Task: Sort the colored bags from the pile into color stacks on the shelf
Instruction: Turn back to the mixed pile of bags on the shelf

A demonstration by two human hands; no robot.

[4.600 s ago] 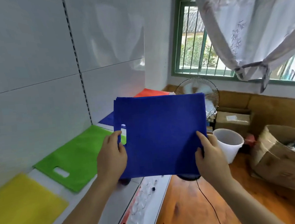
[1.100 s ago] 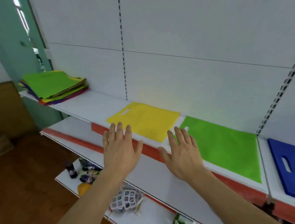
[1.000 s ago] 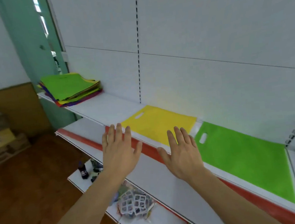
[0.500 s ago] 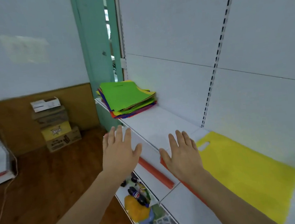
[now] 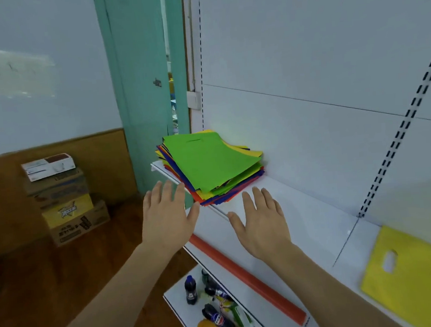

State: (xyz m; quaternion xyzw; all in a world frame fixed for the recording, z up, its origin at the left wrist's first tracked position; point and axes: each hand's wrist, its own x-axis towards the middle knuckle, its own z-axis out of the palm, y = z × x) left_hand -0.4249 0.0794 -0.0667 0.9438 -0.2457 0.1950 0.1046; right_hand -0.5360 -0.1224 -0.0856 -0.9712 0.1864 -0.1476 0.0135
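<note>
The pile of colored bags [image 5: 209,169] lies at the left end of the white shelf [image 5: 297,216], a green bag on top and yellow, red and blue edges showing below. My left hand [image 5: 166,214] hovers just in front of the pile's near-left corner, fingers spread, holding nothing. My right hand [image 5: 261,222] is over the bare shelf just right of the pile, also spread and holding nothing. A single yellow bag [image 5: 411,274] lies flat on the shelf at the far right, partly cut off by the frame edge.
A red price strip [image 5: 245,278] runs along the shelf's front edge. Bottles [image 5: 190,289] and small goods sit on the lower shelf. Stacked cardboard boxes [image 5: 64,200] stand on the wooden floor at left, beside a teal door frame [image 5: 140,91].
The blue bag held earlier is gone from my hands. The view has swung left along the shelf, past the blue, green and yellow bags, and both empty hands have come up close to the pile.
</note>
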